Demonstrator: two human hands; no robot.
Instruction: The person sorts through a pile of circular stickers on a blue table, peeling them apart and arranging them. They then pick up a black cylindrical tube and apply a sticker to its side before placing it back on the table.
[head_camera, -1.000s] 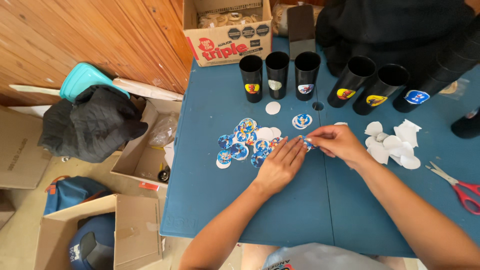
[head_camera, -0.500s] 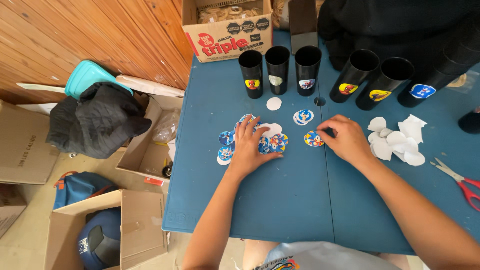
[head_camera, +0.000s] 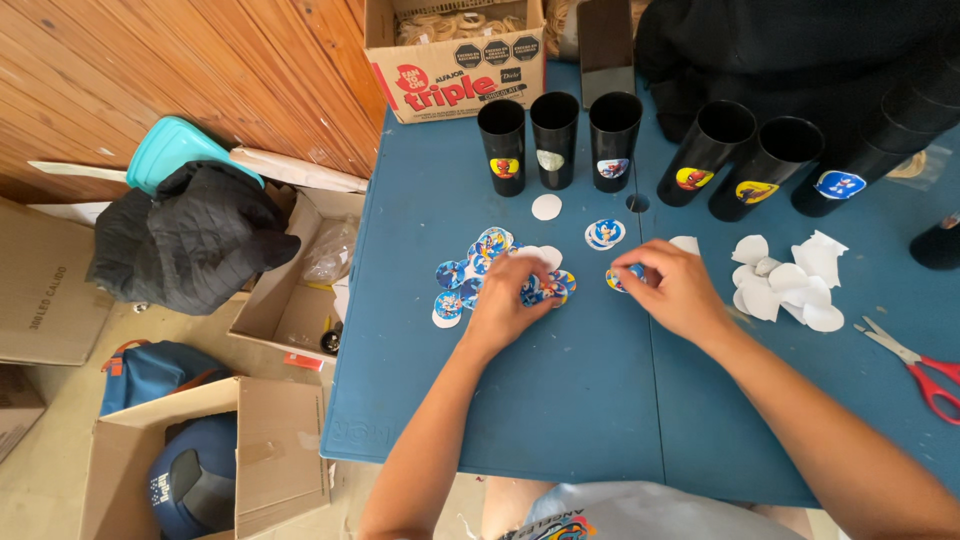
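Both hands touch stickers: left hand (head_camera: 507, 296) flat on the sticker pile (head_camera: 480, 275), right hand (head_camera: 675, 290) pinching one.

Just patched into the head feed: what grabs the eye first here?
The blue table fills the view, with a row of black cups bearing round stickers along its far side. At the centre, the left hand rests on a pile of round stickers, while the right hand pinches one sticker. Red-handled scissors lie at the right edge.

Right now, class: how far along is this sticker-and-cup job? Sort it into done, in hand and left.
Done: six black cups along the table's far side each carry a round sticker. In hand: the right hand pinches one sticker; the left hand rests on the loose sticker pile. Left: that pile, plus peeled white backings lying about.
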